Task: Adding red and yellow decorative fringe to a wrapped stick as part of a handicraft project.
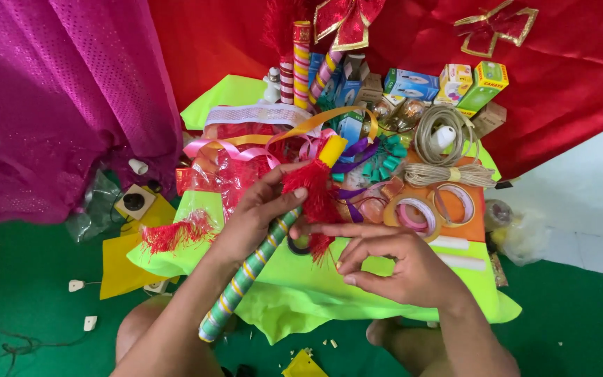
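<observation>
My left fingers [273, 192] pinch the red fringe [312, 188] against the striped stick [249, 269], hiding its wrap; right fingers [347, 230] spread just beside it.

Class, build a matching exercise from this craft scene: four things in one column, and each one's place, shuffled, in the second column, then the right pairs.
Things
1. striped stick
2. coil of twine
3. tape rolls
4. red bows

Places
A. on the orange sheet
B. in the left hand
C. high on the red cloth
D. beside the small boxes

Pairs: 1-B, 2-D, 3-A, 4-C
</observation>
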